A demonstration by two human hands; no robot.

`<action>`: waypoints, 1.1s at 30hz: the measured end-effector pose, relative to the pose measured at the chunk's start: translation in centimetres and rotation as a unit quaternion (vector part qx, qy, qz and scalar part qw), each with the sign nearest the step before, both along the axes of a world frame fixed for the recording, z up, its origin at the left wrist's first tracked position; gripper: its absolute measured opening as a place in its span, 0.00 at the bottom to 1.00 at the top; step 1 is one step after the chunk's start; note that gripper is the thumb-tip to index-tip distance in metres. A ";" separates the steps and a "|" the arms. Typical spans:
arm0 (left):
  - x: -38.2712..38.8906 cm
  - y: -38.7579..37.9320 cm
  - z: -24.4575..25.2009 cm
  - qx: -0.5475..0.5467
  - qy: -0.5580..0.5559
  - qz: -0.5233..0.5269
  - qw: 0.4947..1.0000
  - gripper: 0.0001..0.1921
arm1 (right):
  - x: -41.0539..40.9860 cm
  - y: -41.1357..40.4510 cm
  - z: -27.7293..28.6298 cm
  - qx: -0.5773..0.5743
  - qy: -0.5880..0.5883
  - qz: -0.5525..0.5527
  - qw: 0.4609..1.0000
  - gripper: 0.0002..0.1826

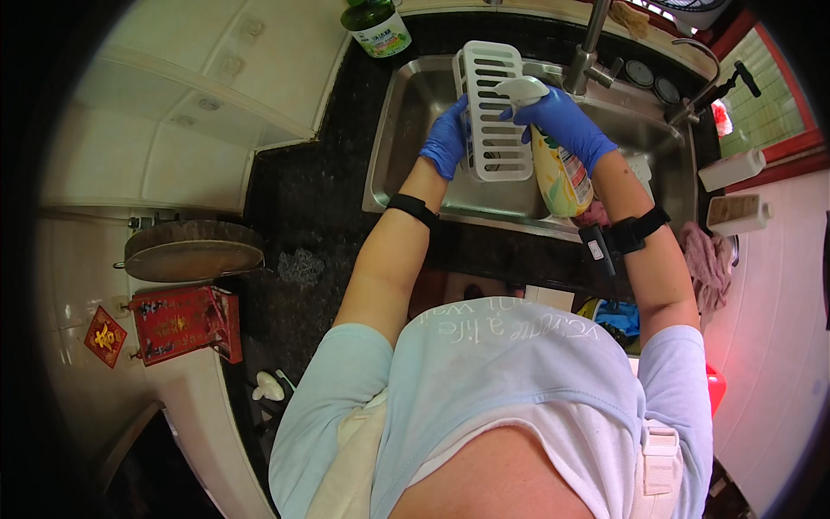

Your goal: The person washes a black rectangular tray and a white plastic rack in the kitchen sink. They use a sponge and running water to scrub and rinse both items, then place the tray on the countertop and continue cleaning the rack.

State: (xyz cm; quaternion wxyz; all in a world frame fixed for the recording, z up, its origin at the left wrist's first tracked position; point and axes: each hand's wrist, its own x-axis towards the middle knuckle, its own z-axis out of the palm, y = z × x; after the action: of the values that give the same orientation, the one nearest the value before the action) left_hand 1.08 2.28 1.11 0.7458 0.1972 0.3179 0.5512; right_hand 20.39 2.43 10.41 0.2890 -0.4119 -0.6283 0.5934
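Over the left basin of a stainless steel sink (405, 130), my gloved left hand (447, 137) grips a white slotted plastic rack (499, 146) by its left side. The rack is tilted up, its slotted face towards me; some of my left fingers are hidden behind it. My right hand (563, 120), also in a blue glove, holds a spray bottle (559, 181) by the neck. Its white spray head (525, 89) points left at the rack, overlapping the rack's right edge in view. The bottle has a yellow patterned label and hangs near the divider between the basins.
Behind the sink rise a steel faucet (587, 61) and a smaller curved tap (697, 97). A green bottle (377, 29) stands at the back left. Two white bottles (736, 170) and a pink cloth (705, 259) are at the right. A steel scrubber (300, 266) lies on the black counter (292, 188).
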 end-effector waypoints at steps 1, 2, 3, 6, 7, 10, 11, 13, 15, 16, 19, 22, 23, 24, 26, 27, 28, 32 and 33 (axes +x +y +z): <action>-0.3 0.2 -0.2 -0.001 -0.005 0.012 1.000 0.20 | -0.3 -0.3 0.1 -0.008 0.017 0.007 1.000 0.19; -0.7 0.4 -0.4 -0.003 -0.009 0.023 1.000 0.20 | -0.4 -1.0 0.2 -0.023 -0.018 0.011 1.000 0.18; -0.8 0.9 -0.5 -0.002 -0.015 0.032 0.999 0.20 | -0.4 -1.4 -0.2 -0.022 -0.021 0.018 0.999 0.18; -1.5 1.9 -1.2 0.012 0.005 0.072 0.997 0.22 | -0.6 -2.4 -1.0 0.013 -0.070 0.068 0.995 0.21; -2.2 2.1 -1.5 0.013 0.010 0.083 0.996 0.23 | -0.7 -2.8 -0.7 -0.002 -0.079 0.075 0.994 0.21; -3.3 2.7 -2.1 0.025 0.011 0.101 0.995 0.24 | -0.8 -3.3 -0.2 -0.031 -0.117 0.086 0.989 0.21; -3.6 2.8 -2.2 0.031 0.006 0.107 0.994 0.24 | -0.8 -3.2 -0.5 -0.013 -0.104 0.084 0.991 0.21; -3.4 2.6 -1.5 0.041 -0.023 0.106 0.993 0.23 | -0.6 -2.9 -0.9 0.022 -0.081 0.073 0.994 0.20; -3.5 2.0 -1.0 0.050 -0.054 0.110 0.991 0.23 | 0.0 -2.9 0.1 0.019 -0.111 0.030 0.993 0.21; -3.7 1.6 -0.8 0.047 -0.054 0.114 0.991 0.22 | 0.1 -2.9 0.6 0.019 -0.125 0.010 0.992 0.21; -3.8 0.7 -0.1 0.050 -0.027 0.095 0.994 0.22 | 0.8 -1.5 0.0 0.031 -0.099 -0.021 0.994 0.21; -4.3 0.4 -1.0 0.052 -0.037 0.095 0.993 0.22 | 1.2 -1.9 0.8 0.005 -0.097 -0.002 0.995 0.21; -4.5 0.2 -1.2 0.051 -0.042 0.100 0.993 0.22 | 1.2 -2.2 0.9 -0.006 -0.089 0.007 0.996 0.21; -4.3 0.2 -1.0 0.047 -0.035 0.112 0.992 0.22 | 1.4 -2.4 0.7 -0.012 -0.079 0.031 0.996 0.21; -4.4 0.4 -1.0 0.048 -0.052 0.109 0.992 0.23 | 1.7 -2.8 -0.4 -0.025 -0.060 0.081 0.995 0.21; -4.6 0.5 -1.1 0.049 -0.060 0.109 0.991 0.23 | 1.5 -3.3 -0.6 -0.032 -0.043 0.076 0.996 0.21; -4.8 0.6 -1.1 0.045 -0.050 0.123 0.990 0.23 | 1.2 -3.8 -0.7 -0.039 -0.027 0.072 0.996 0.20; -4.6 0.6 -0.8 0.039 -0.043 0.141 0.988 0.24 | 0.2 -4.3 -1.2 -0.002 -0.046 0.062 0.997 0.20; -4.4 0.5 -0.7 0.040 -0.038 0.142 0.988 0.24 | 0.2 -4.4 -1.3 0.018 -0.063 0.057 0.996 0.20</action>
State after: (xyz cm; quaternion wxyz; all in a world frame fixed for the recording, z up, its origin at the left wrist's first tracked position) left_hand -3.28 2.80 0.45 0.6629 0.1590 0.2918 0.6709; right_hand 20.61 -2.02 9.14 0.2220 -0.4068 -0.6783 0.5703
